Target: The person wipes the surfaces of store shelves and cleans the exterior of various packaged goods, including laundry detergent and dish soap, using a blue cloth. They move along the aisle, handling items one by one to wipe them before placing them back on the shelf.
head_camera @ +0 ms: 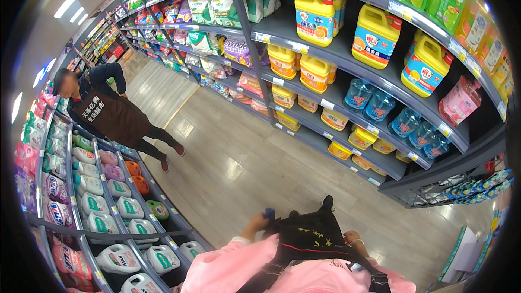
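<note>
My left hand (257,223) hangs at my left side, shut on a dark blue item (269,213) that looks like a folded cloth. Down at my right side is my right hand (351,236), a pale band around its wrist. Its fingers look curled beside my black apron (311,232), and whether anything is in them cannot be made out. Ahead to the right, yellow detergent jugs (375,40) stand on grey shelves (321,51). White laundry detergent bottles (118,258) fill the shelving to my left.
A person in a brown apron (110,116) stands in the aisle, close to the left shelves. Wood-look floor (228,154) runs between the rows. A shelf end with a wire rack (431,193) of hanging packets juts out at right. Bagged detergent (203,6) lines the farther shelves.
</note>
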A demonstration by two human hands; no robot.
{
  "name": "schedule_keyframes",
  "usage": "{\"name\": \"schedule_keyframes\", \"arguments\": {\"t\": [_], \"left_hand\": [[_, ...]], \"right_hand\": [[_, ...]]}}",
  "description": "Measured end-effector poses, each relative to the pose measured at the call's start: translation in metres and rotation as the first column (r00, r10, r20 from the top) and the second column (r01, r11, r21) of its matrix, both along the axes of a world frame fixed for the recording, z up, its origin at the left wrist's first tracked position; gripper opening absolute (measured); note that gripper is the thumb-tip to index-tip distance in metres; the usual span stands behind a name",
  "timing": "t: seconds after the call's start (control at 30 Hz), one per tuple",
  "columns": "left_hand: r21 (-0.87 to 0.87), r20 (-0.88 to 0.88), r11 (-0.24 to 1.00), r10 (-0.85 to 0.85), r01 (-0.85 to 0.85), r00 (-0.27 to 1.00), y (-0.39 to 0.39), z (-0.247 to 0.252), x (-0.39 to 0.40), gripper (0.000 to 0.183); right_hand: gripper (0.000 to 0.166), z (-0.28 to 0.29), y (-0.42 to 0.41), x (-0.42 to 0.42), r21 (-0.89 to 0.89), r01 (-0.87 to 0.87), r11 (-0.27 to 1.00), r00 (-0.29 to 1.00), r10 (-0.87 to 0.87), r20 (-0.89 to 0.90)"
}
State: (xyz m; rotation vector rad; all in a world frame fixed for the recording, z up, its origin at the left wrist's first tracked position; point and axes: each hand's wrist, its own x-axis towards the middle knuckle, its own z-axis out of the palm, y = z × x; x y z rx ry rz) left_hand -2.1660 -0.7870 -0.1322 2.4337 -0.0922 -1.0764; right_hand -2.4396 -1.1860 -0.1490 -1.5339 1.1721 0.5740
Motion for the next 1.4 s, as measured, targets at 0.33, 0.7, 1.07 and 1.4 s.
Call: {"name": "schedule_keyframes", "arguments": {"t": [0.33,0.7,1.07,1.4], "left_hand": [[-0.010,0.015,1.000,0.007,-0.007,1.000,0.012,-0.010,-0.004,0.042],[0.006,-0.006,1.000,-0.011,0.012,1.000,0.005,0.009,0.000,0.048],[0.008,-0.040,1.000,-0.028,0.029,0.999,0.002,-0.005,0.007,0.047],[0.031,-0.005,0.999,-0.029,0.029,1.000,0.002,0.003,-0.002,0.042]], "right_hand": [[0.020,-0.002,-0.002,0.000,-0.014,-0.056,0.998,0.998,0.056,-0.029],[0.019,0.010,-0.001,0.007,-0.006,-0.047,0.999,0.998,0.047,-0.046],[0.020,0.012,-0.007,0.007,-0.013,-0.009,1.000,0.999,0.009,-0.046],[0.018,0.006,-0.001,0.009,-0.010,-0.035,0.999,0.999,0.035,-0.037]]}}
